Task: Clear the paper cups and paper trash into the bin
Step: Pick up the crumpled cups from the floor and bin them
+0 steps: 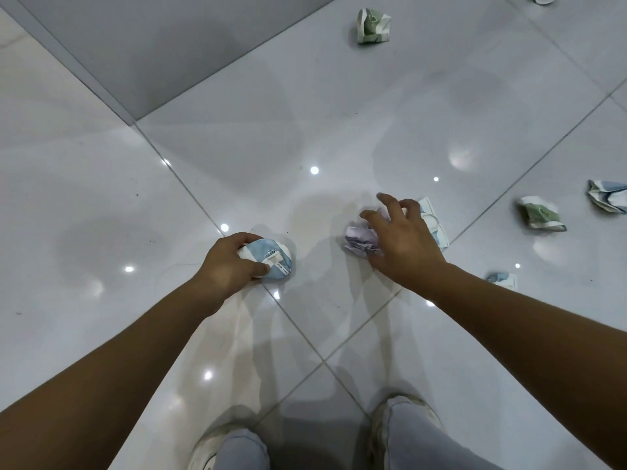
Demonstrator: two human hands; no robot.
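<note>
Two hands worked over the glossy white tiled floor point(101, 184). The left hand point(227, 266) gripped a crushed blue-and-white paper cup point(271, 261), fingers curled round it. Just right of that cup, the right hand point(400, 242) hung spread wide over a crumpled lilac paper wad point(361, 240), holding nothing; a flattened blue-and-white paper cup point(436, 225) lay just beyond. Judged light, soft and crushable, the wad should suit a whole-hand grasp. No bin showed.
</note>
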